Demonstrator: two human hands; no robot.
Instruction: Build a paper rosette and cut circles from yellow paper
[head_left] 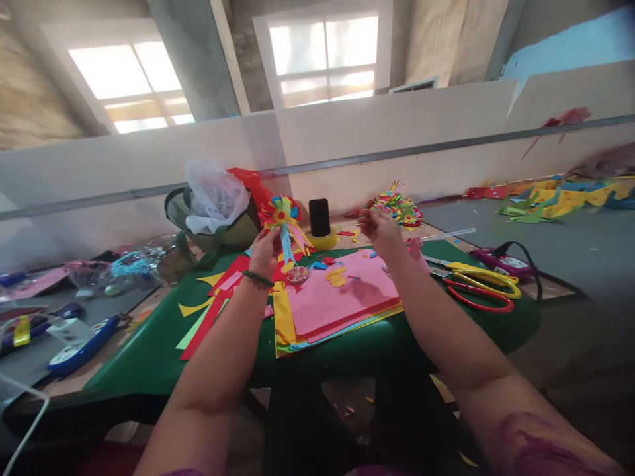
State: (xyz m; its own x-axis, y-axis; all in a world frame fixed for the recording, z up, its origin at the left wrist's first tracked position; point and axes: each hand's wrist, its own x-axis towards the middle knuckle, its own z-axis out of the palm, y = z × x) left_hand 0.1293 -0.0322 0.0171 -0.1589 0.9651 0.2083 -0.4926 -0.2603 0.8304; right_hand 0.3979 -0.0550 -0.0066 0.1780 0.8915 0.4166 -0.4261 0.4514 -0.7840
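My left hand (265,250) is closed around the lower part of a colourful paper rosette (282,215) with ribbon tails, held upright above the green table (149,350). My right hand (380,230) is raised to the right of it, fingers pinched together; what they hold is too small to make out. Below both hands lies a stack of coloured paper sheets (342,301), pink on top, with small cut scraps and a little round container (297,274) on it.
Yellow and red scissors (479,284) lie right of the stack. A tape roll with a black object on it (321,228), a bag with plastic (218,211), finished paper flowers (399,208), a ruler (449,235) and a purple device (501,261) surround the work. Paper scraps lie far right (560,198).
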